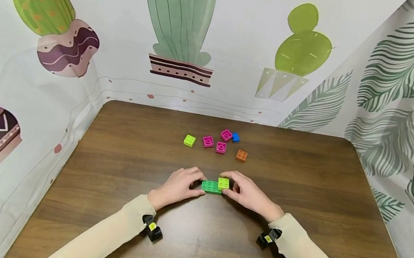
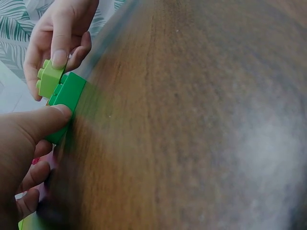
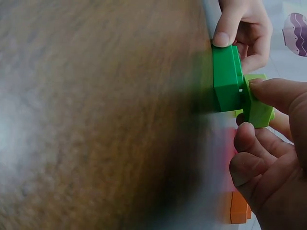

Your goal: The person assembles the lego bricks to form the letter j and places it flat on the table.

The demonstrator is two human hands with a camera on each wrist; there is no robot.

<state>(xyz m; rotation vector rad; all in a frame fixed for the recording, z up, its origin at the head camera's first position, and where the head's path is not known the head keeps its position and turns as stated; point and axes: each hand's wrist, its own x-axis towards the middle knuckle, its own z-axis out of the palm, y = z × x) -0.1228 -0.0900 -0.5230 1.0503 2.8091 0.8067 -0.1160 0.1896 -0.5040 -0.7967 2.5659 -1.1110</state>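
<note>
A long green toy brick (image 1: 210, 186) rests on the wooden table, its studs facing up. My left hand (image 1: 181, 185) pinches its left end between thumb and fingers, as the left wrist view also shows. A small lime-green brick (image 1: 223, 184) sits over the green brick's right end, pinched by my right hand (image 1: 249, 194). In the right wrist view the lime brick (image 3: 259, 103) looks slightly tilted, with a narrow gap between it and the green brick (image 3: 227, 76). Whether their studs are joined is unclear.
Farther back on the table (image 1: 133, 137) lie another lime brick (image 1: 189, 140), three magenta bricks (image 1: 208, 141), a blue brick (image 1: 236, 137) and an orange brick (image 1: 242, 155). A cactus-print cloth (image 1: 239, 43) hangs behind the table's far edge.
</note>
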